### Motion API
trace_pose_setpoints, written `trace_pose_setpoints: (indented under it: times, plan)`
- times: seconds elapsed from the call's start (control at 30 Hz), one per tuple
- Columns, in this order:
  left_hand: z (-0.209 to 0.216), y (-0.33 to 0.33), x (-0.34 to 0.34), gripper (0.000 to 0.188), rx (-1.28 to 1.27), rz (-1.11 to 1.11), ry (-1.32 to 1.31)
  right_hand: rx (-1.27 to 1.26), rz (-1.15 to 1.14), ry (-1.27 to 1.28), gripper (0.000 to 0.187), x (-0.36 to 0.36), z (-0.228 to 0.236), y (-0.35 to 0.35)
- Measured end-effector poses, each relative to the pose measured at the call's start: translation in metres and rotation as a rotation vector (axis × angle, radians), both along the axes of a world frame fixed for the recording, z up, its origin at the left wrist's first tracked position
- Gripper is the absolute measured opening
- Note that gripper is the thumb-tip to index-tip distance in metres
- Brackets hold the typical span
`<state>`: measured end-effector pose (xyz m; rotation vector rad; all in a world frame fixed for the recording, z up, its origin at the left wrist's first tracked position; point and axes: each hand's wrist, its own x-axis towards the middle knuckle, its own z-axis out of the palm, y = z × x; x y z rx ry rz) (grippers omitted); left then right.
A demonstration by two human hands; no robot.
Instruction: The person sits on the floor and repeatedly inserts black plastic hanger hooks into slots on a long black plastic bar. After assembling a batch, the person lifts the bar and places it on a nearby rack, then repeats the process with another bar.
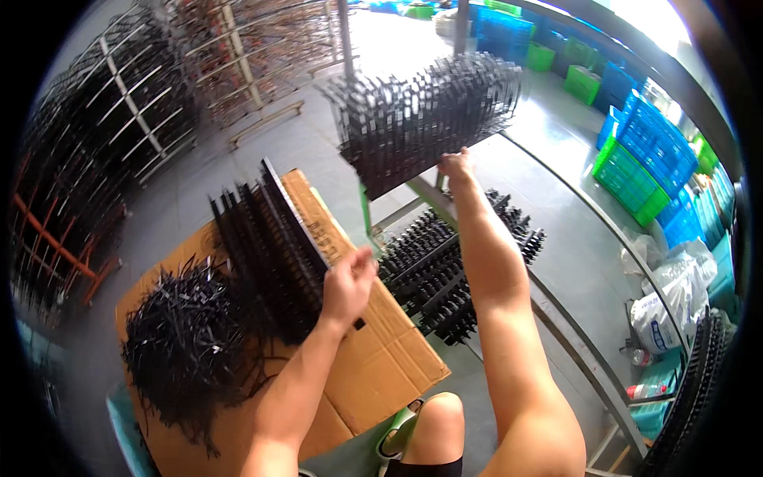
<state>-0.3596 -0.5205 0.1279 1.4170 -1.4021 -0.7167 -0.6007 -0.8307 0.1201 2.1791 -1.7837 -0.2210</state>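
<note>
My right arm reaches forward, and my right hand [457, 165] is closed at the lower edge of a blurred rack of thin black strips [421, 119]. Exactly where its fingers grip is hard to make out. Lower and to the left, my left hand [348, 288] is beside the right edge of a row of long black toothed strips [270, 246]. Its fingers are smeared by motion. Those strips rest on a brown cardboard sheet [381, 350]. A tangled heap of loose narrow black strips [187, 342] covers the sheet's left part.
Beneath my right arm is another rack of black toothed pieces [433, 270], by a metal frame [568, 338]. Blue and green crates [644, 159] and white plastic bags [671, 306] stand right. Tall racks with black pieces [119, 87] line the far left.
</note>
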Motion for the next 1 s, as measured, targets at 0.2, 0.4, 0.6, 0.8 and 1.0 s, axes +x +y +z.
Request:
trace_pose_setpoints:
  times: [0.2, 0.4, 0.6, 0.8, 1.0]
  plan:
    - [-0.041, 0.232, 0.058, 0.019, 0.664, -0.189, 0.368, -0.271, -0.211, -1.062, 0.050, 0.016, 0.013, 0.040]
    - [-0.088, 0.452, 0.132, 0.047, 1.222, 0.520, 0.987, -0.215, 0.461, -1.345, 0.027, 0.151, 0.034, 0.259]
    - [-0.156, 0.487, 0.170, 0.042, 0.358, 0.823, 1.546, 0.244, 0.551, -1.077, 0.043, 0.249, -0.036, 0.330]
    - [-0.152, 0.468, 0.174, 0.011, 0.188, 0.820, 1.513, -0.157, 0.398, -0.476, 0.042, 0.322, -0.047, 0.387]
    - [-0.162, 0.468, 0.164, 0.008, 0.145, 0.741, 1.580, -0.005, 0.153, -0.584, 0.038, 0.353, -0.059, 0.393]
